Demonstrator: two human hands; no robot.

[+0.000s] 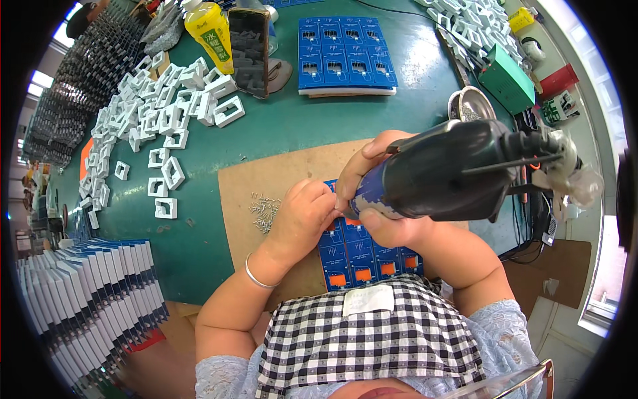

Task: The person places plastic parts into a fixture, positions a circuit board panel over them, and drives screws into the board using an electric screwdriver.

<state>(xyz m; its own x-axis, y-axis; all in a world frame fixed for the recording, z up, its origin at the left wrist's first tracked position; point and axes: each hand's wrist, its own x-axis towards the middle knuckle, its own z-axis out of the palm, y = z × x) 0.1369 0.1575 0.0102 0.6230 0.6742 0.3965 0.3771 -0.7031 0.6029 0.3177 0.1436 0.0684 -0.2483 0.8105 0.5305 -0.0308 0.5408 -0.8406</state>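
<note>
My right hand (392, 229) is wrapped round a dark electric screwdriver (445, 176) with a worn blue front end, its cord end pointing right. My left hand (302, 216), with a bangle on the wrist, has its fingertips pinched together close to the screwdriver's tip; what they hold is hidden. Beneath both hands lies a blue printed board panel (342, 247) with orange squares in its cutouts, partly covered by my hands and the checked apron. Just left of my left hand, a pile of small silver screws (264, 211) is spread on a brown sheet (240, 178).
Many white plastic frames (166, 207) lie heaped at the left. A stack of blue panels (345, 50) sits at the back, beside a phone (248, 53) and a yellow bottle (211, 36). To the right are a metal bowl (475, 100) and a green box (508, 80). Panel stacks (100, 286) stand front left.
</note>
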